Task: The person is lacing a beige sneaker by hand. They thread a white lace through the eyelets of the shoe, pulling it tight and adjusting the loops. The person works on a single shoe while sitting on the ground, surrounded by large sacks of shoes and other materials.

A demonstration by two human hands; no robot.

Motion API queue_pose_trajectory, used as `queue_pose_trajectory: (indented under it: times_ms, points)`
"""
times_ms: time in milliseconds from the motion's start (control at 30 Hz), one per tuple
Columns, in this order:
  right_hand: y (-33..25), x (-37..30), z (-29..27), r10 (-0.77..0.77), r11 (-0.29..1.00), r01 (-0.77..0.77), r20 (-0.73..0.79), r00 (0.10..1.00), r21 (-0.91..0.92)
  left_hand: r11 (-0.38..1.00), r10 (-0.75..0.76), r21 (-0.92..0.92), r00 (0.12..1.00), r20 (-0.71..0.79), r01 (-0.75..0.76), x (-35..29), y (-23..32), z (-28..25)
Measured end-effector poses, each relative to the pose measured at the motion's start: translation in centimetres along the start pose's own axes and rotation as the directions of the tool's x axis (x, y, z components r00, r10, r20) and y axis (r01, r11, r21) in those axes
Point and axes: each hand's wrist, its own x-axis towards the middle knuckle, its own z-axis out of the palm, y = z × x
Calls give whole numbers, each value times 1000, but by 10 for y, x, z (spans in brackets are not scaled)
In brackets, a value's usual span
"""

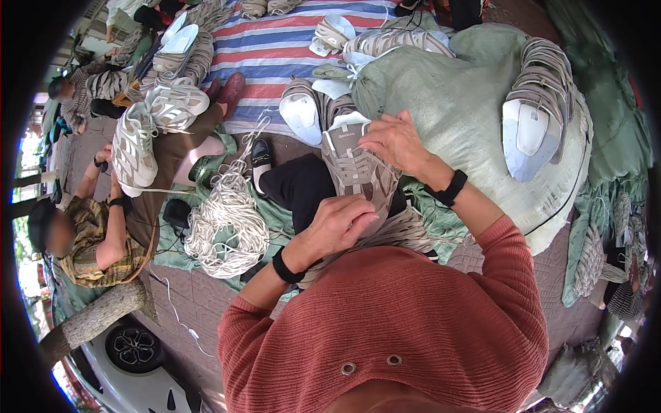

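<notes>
1. Reddish-brown paving (193, 303) spreads beneath an outdoor work spot, with a red, white and blue striped tarp (265, 51) laid out beyond the lap.
2. One grey-beige shoe upper (348, 162), laced across its front, lies over the person's lap, its tongue end pointing away.
3. At the near end of that upper is the left hand (334, 226), fingers curled and thumb close to the forefinger; whether they pinch a lace or the material, I cannot tell.
4. On the upper's right edge, near the tongue, the right hand (398, 143) has thumb and forefinger together in a pinch.
5. Both wrists wear black bands, and ribbed rust-red sleeves (506, 255) cover the arms.
6. Left of the lap, a tangled heap of white shoelaces (227, 237) sits on green sheeting (175, 248), near a black loafer (261, 155).
7. To the right bulges a pale-green woven sack (441, 89), bearing a curved stack of shoe uppers (551, 72) with white and pale-blue linings.
8. Farther left, a co-worker in a patterned top (96, 258) sits beside beige-and-white sneaker uppers (138, 151).
9. Below them are a tree trunk (96, 322) and a white car (110, 365).
</notes>
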Motion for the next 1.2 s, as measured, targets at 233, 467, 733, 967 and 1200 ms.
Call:
queue_pose_trajectory:
  times_ms: [233, 467, 733, 967, 1200]
  points:
    - [-4, 3, 3, -67, 994, 64, -30, 997, -92, 1000, -22, -3, 1000, -12, 22, 2, 4, -5]
    - [-5, 8, -2, -93, 990, 95, 21, 995, -108, 1000, 4, 7, 1000, -27, -4, 1, 0, -6]
    - [-1, 29, -9, -156, 986, 166, 188, 970, -37, 994, 83, 77, 996, -35, -80, 5, -2, -6]
    - [4, 21, 32, 2, 987, -9, 43, 999, 160, 976, 156, 144, 985, 77, -165, 14, -4, 0]
    - [-9, 14, 27, 69, 997, -70, -40, 997, -15, 835, -63, 526, 978, -200, 161, 40, -69, -35]
